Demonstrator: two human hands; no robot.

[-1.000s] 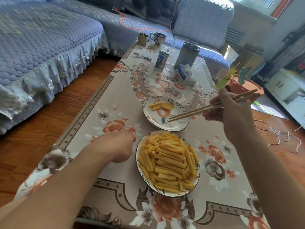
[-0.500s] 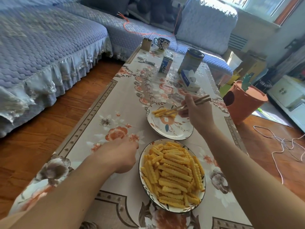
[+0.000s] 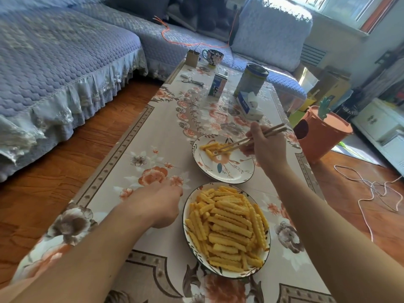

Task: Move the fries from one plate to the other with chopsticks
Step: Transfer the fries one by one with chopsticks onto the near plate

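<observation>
The chopsticks are gripped by the right hand, tips among the few fries on the far plate. Beside the heaped near plate, the left hand is rested, loosely curled, on the bench.

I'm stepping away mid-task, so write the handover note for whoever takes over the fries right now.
Right hand: grips the chopsticks, tips down among the few fries on the far plate.
Left hand: loosely curled, holding nothing, on the tablecloth beside the near plate.
Done: a handful of fries moved to the far plate.
Left: the near plate's big pile of fries, nearly all of them.
</observation>
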